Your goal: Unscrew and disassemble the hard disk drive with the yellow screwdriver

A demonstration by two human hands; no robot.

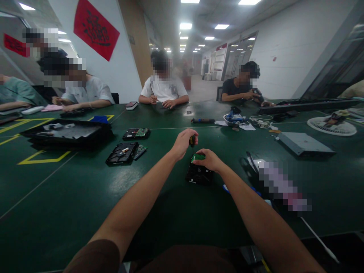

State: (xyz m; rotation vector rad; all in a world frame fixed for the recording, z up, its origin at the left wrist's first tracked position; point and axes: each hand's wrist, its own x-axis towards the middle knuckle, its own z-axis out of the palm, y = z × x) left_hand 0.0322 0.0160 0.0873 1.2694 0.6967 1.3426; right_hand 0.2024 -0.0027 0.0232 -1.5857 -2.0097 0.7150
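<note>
My left hand (184, 145) is closed around a screwdriver (192, 141) with a dark and yellow handle. Its thin shaft points down at the far end of a black hard drive (199, 175) lying on the table in front of me. A green circuit board (197, 157) shows at that end of the drive. From the right, my right hand (209, 160) grips the drive there, thumb and fingers around the board's edges. Whether the screwdriver tip touches a screw is too small to tell.
To the left lie two more hard drives (136, 133) (121, 153), a loose circuit board (140, 152) and a black tray (98, 132). A grey metal box (307, 144), a white fan-like part (331, 127) and another screwdriver (203, 121) lie beyond my right arm. Several people sit across the green table (159, 212).
</note>
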